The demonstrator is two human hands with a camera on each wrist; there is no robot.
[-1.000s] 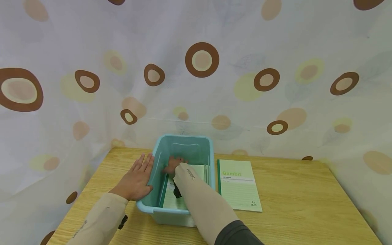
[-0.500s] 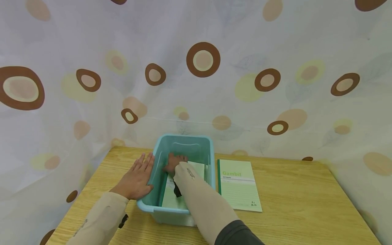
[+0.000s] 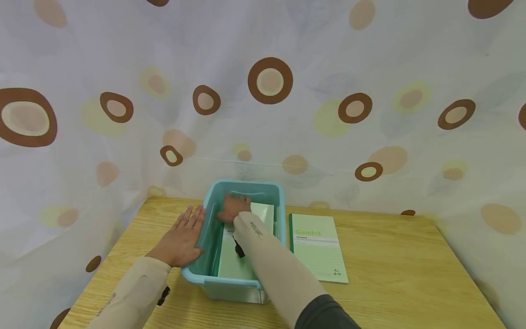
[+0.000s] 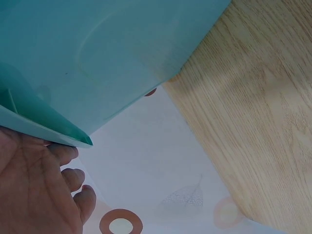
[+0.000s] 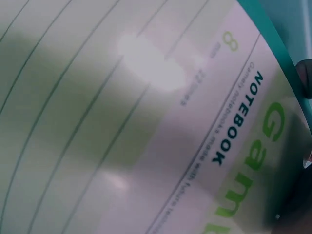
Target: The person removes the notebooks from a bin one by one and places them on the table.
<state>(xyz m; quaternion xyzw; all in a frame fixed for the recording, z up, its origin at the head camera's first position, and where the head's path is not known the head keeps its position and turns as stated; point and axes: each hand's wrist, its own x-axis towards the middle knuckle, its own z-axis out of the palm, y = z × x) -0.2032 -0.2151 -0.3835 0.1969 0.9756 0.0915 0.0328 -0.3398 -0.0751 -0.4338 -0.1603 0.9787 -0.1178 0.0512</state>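
Note:
A light blue plastic bin [image 3: 230, 283] stands on the table, with a pale green notebook [image 3: 238, 262] inside it. My right hand [image 3: 234, 208] reaches into the bin and grips the far end of this notebook. In the right wrist view the notebook's cover [image 5: 122, 112] is slightly bowed, and a fingertip [image 5: 304, 78] shows at its dark green spine. The right forearm hides part of the notebook. My left hand [image 3: 181, 237] rests on the bin's left rim with straight fingers; in the left wrist view its palm [image 4: 34, 185] lies against the rim [image 4: 53, 135].
A second pale green notebook [image 3: 316, 246], marked Gambit, lies flat on the wooden table [image 3: 398, 274] right of the bin. Behind the table hangs a white patterned cloth [image 3: 230, 137]. Other pale layers under the gripped notebook are partly hidden.
The far end of the notebook in the bin has risen with my right hand, which has moved up and slightly away. My left hand stays on the rim.

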